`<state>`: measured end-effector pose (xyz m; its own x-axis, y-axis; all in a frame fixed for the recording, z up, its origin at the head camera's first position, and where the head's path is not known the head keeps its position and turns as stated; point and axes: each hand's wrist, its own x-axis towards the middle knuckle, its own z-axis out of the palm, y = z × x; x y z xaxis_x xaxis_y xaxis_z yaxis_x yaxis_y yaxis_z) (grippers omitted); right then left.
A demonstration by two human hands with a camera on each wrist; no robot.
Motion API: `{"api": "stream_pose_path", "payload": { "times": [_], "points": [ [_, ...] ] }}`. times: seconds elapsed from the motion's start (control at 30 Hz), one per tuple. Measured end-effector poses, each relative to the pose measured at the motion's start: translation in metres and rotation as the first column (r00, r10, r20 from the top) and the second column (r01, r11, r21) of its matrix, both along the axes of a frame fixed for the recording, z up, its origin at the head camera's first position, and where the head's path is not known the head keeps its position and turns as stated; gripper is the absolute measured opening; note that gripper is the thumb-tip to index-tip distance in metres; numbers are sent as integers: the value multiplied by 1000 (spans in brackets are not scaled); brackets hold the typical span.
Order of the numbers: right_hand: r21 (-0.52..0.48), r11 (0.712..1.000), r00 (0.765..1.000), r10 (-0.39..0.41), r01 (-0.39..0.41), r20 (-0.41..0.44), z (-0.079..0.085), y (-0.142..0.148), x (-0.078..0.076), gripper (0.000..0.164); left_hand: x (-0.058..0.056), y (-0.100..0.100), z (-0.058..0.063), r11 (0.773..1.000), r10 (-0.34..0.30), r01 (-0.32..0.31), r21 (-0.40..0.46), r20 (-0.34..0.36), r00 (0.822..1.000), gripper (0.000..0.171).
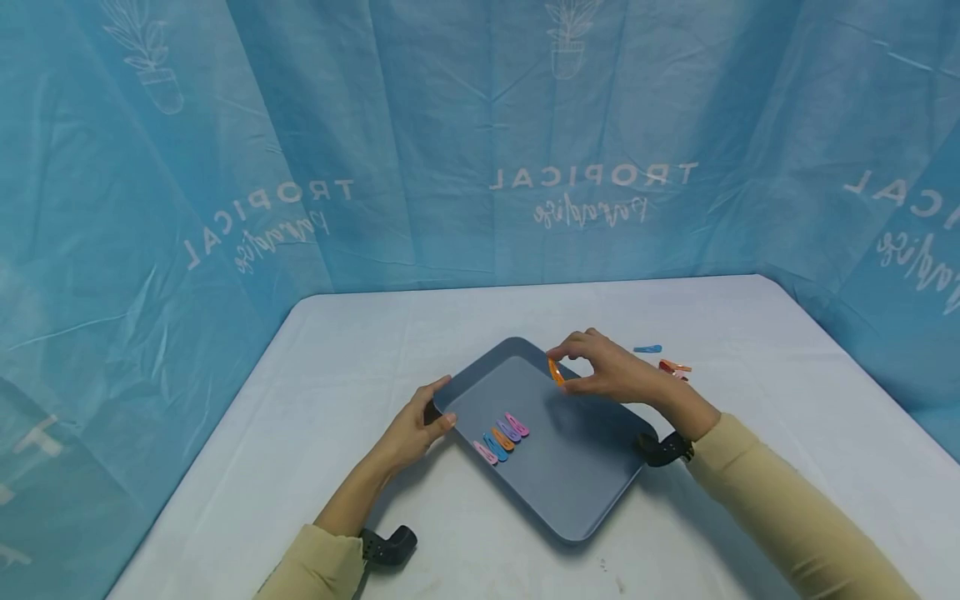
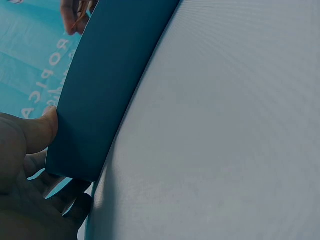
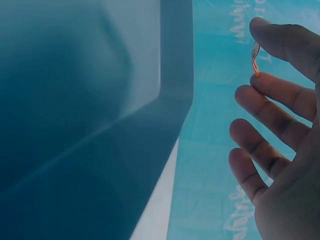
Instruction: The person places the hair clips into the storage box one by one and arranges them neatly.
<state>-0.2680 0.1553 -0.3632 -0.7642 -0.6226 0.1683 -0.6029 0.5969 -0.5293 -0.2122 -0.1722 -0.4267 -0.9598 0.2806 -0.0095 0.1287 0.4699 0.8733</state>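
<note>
A grey-blue tray (image 1: pixel 577 467) lies turned at an angle on the table. My left hand (image 1: pixel 411 427) grips its left corner; in the left wrist view the thumb (image 2: pixel 47 130) lies against the tray wall (image 2: pixel 100 100), with the other fingers lower at the corner. Over the tray's far right edge, my right hand (image 1: pixel 607 367) pinches an orange hair clip (image 1: pixel 555 372) between thumb and index finger. That clip (image 3: pixel 255 59) appears edge-on in the right wrist view, the remaining fingers spread loosely. Inside the tray, several hair clips (image 1: pixel 502 439) in pink, blue, orange and purple form a slanted row.
Right of the tray, a blue hair clip (image 1: pixel 647 348) lies on the white table (image 1: pixel 360 350), with a small pile of orange and red clips (image 1: pixel 675 369) beside it, partly behind my right forearm. A blue printed curtain (image 1: pixel 450 150) surrounds the table's back and sides.
</note>
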Motion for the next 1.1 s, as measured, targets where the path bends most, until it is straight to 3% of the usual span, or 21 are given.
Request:
{"api": "stream_pose_path", "payload": {
  "times": [0.27,0.77,1.1],
  "points": [
    [15,997,997,73,-73,20,-5,-14,-7,45,3,2,6,1000,-6,6,-7,2,1000,64],
    [85,984,982,143,-155,126,-16,-39,-7,45,2,1,2,1000,12,-12,5,17,1000,65],
    [154,967,977,187,-201,105,-30,-45,-12,46,2,0,1,1000,6,-6,7,14,1000,65]
  ]
}}
